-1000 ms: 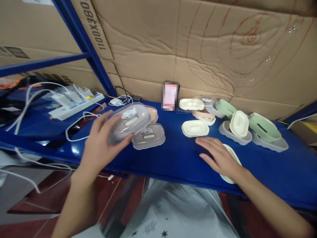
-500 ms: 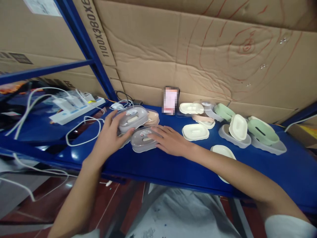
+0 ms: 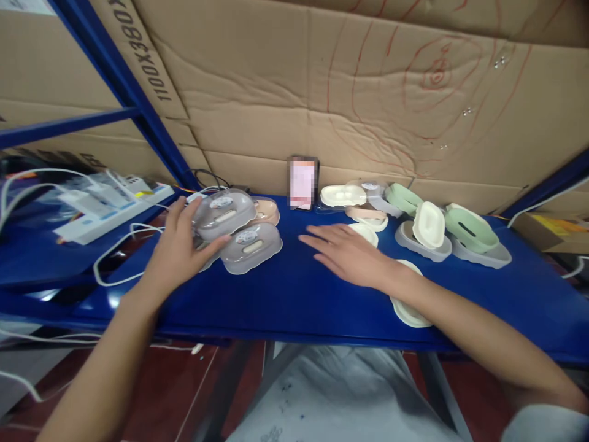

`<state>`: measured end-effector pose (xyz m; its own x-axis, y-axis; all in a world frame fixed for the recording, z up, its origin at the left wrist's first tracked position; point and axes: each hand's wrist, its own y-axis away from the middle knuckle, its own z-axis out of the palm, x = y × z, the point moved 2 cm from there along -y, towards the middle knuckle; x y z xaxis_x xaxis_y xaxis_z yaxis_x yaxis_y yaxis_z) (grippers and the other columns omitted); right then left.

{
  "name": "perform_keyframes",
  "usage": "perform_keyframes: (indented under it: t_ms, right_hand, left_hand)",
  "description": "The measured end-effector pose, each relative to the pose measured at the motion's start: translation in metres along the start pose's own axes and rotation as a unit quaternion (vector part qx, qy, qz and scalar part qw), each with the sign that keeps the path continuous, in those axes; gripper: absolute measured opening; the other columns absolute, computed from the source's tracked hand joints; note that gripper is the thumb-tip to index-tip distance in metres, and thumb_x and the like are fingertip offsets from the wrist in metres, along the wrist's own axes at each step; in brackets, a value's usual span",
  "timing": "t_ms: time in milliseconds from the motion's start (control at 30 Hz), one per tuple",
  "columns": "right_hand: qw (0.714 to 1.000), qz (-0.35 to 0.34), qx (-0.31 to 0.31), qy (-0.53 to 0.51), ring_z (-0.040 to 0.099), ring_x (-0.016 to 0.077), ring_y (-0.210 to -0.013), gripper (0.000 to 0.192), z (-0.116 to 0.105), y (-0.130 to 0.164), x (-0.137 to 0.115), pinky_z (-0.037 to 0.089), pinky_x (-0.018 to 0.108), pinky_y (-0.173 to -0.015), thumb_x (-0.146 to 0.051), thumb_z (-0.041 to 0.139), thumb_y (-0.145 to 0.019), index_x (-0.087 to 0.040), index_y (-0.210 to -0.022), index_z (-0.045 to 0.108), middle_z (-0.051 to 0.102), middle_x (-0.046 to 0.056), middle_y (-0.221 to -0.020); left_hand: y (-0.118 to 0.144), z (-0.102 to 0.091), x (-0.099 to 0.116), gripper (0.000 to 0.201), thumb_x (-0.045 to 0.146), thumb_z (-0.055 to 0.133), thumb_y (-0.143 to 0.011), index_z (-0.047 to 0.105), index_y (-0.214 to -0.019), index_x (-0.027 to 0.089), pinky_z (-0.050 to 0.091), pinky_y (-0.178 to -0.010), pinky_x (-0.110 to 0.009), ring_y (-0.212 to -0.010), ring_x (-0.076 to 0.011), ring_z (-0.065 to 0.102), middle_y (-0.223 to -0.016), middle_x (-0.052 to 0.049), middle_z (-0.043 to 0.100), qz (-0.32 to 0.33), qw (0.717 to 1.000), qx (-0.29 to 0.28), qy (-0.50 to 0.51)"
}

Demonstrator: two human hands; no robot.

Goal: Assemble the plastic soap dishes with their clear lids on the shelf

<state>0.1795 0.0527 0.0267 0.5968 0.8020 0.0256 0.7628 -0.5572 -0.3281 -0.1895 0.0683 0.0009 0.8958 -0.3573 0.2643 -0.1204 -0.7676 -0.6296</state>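
My left hand (image 3: pixel 177 248) has its thumb and fingers apart at the left edge of a grey soap dish with a clear lid (image 3: pixel 225 215); I cannot tell whether it touches. A second lidded grey soap dish (image 3: pixel 251 248) sits in front of that one, past my thumb. Behind them is a pinkish soap dish (image 3: pixel 267 212), partly covered. My right hand (image 3: pixel 347 253) is held flat over the blue table, its fingers stretched out and holding nothing. Beneath it, a cream oval tray (image 3: pixel 367 235) is partly hidden. Another cream tray (image 3: pixel 411 312) lies under my right forearm.
Green (image 3: pixel 473 228) and grey soap dish parts (image 3: pixel 483 253) are grouped at the right. A phone (image 3: pixel 302 184) leans against the cardboard wall (image 3: pixel 248 86). On the left are a white power strip (image 3: pixel 115 212) and loose cables (image 3: pixel 99 264). A blue shelf post (image 3: pixel 122 92) rises there.
My right hand has left the front grey soap dish and moved right, towards the cream tray. My left hand has loosened, its fingers wider apart. The camera view has shifted slightly.
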Motion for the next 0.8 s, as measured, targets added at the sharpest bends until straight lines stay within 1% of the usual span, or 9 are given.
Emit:
perform_keyframes:
  t_ms: [133,200,267,333,400,500,567,667,800]
  right_hand:
    - [0.992,0.120,-0.012,-0.035,0.071,0.0303,-0.125,0.033,-0.036,0.129,0.031,0.057,0.052,-0.108,-0.036,0.051,-0.112,-0.023,-0.136,0.070,0.076,0.011,-0.133]
    - [0.981,0.192,-0.031,-0.024,0.075,0.0299,-0.113,0.030,-0.040,0.183,0.035,0.062,0.050,-0.096,-0.039,0.051,-0.112,-0.025,-0.122,0.075,0.079,0.009,-0.122]
    - [0.973,0.226,-0.038,-0.015,0.074,0.0320,-0.116,0.032,-0.038,0.214,0.029,0.062,0.052,-0.097,-0.045,0.056,-0.109,-0.025,-0.129,0.072,0.077,0.010,-0.127]
    - [0.976,0.211,-0.042,-0.022,0.070,0.0322,-0.128,0.039,-0.034,0.219,0.020,0.061,0.054,-0.104,-0.045,0.057,-0.109,-0.028,-0.143,0.065,0.072,0.010,-0.142]
    - [0.986,0.157,-0.040,-0.043,0.065,0.0291,-0.138,0.040,-0.031,0.206,0.019,0.059,0.050,-0.110,-0.037,0.052,-0.111,-0.032,-0.151,0.060,0.063,0.008,-0.156]
    - [0.993,0.118,0.022,-0.005,0.066,0.0288,-0.136,0.035,-0.040,0.180,0.047,0.057,0.048,-0.109,-0.029,0.047,-0.112,-0.028,-0.141,0.067,0.065,0.009,-0.154]
    - [0.980,0.164,0.062,0.097,0.073,0.0326,-0.121,0.033,-0.048,0.171,0.079,0.057,0.050,-0.101,-0.033,0.046,-0.113,-0.022,-0.125,0.074,0.076,0.013,-0.132]
    - [0.946,0.229,0.004,0.229,0.076,0.0344,-0.097,0.038,-0.046,0.166,0.117,0.054,0.047,-0.085,-0.040,0.049,-0.111,-0.016,-0.107,0.077,0.079,0.018,-0.100]
    - [0.926,0.259,-0.078,0.264,0.073,0.0352,-0.092,0.024,-0.025,0.156,0.124,0.052,0.045,-0.079,-0.029,0.060,-0.103,-0.012,-0.111,0.075,0.077,0.021,-0.100]
  left_hand:
    - [0.009,-0.009,0.038,0.077,0.054,0.069,-0.097,0.038,-0.165,0.036,0.033,-0.130,-0.071,-0.160,-0.0489,0.033,-0.179,-0.005,0.028,0.021,0.997,0.070,0.010]
    - [0.014,-0.006,0.069,0.070,0.042,0.071,-0.097,0.043,-0.162,0.038,0.040,-0.127,-0.068,-0.156,-0.0446,0.043,-0.174,-0.006,0.038,0.089,0.994,0.061,0.007]
    - [0.017,0.005,0.105,0.061,0.033,0.072,-0.098,0.051,-0.156,0.034,0.048,-0.121,-0.061,-0.147,-0.0388,0.056,-0.163,-0.009,0.052,0.191,0.981,0.010,0.019]
    - [0.018,0.022,0.141,0.050,0.028,0.067,-0.101,0.058,-0.151,0.030,0.052,-0.118,-0.055,-0.140,-0.0342,0.062,-0.156,-0.012,0.059,0.287,0.954,-0.062,0.054]
    - [0.018,0.043,0.174,0.043,0.026,0.063,-0.104,0.061,-0.147,0.025,0.052,-0.117,-0.052,-0.140,-0.0332,0.062,-0.156,-0.015,0.060,0.379,0.913,-0.122,0.086]
    - [0.014,0.074,0.206,0.043,0.033,0.065,-0.104,0.063,-0.145,0.019,0.048,-0.120,-0.052,-0.146,-0.0350,0.055,-0.159,-0.019,0.056,0.464,0.857,-0.175,0.137]
    - [0.013,0.090,0.214,0.038,0.035,0.067,-0.102,0.068,-0.137,0.018,0.050,-0.117,-0.047,-0.141,-0.0322,0.059,-0.148,-0.017,0.065,0.488,0.835,-0.190,0.171]
    - [0.013,0.102,0.211,0.026,0.040,0.070,-0.101,0.073,-0.117,0.020,0.052,-0.106,-0.041,-0.124,-0.0275,0.068,-0.120,-0.011,0.075,0.486,0.832,-0.194,0.187]
    - [0.011,0.099,0.199,0.026,0.046,0.070,-0.100,0.072,-0.102,0.020,0.050,-0.097,-0.039,-0.104,-0.0253,0.069,-0.100,-0.007,0.072,0.486,0.840,-0.187,0.154]
